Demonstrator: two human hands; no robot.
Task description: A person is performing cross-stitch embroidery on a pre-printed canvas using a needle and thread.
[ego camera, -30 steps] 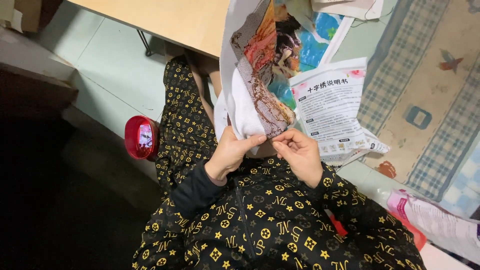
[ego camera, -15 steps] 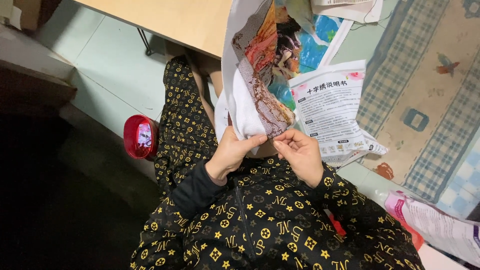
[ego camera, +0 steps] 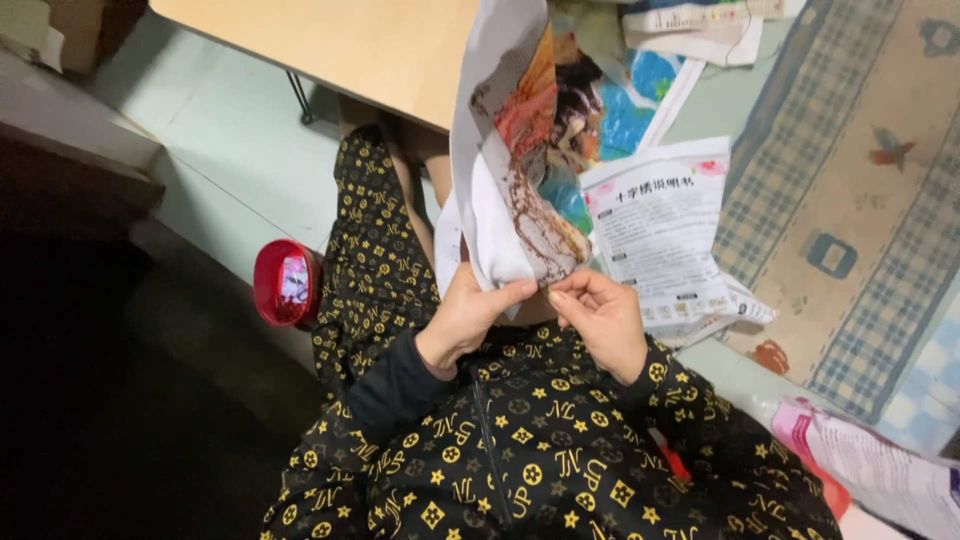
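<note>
Cross-stitch cloth [ego camera: 520, 170] at centre frame looks light and limp, best taken at its lower edge, where left hand [ego camera: 468, 322] and right hand [ego camera: 600, 318] pinch it

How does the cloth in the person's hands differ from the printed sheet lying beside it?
The embroidery cloth is held up, folded and draped, between the left hand and right hand; the printed sheet lies flat on the floor, untouched. The cloth carries a colourful stitched picture; the sheet shows mostly dark text. Both have white backgrounds.
</note>
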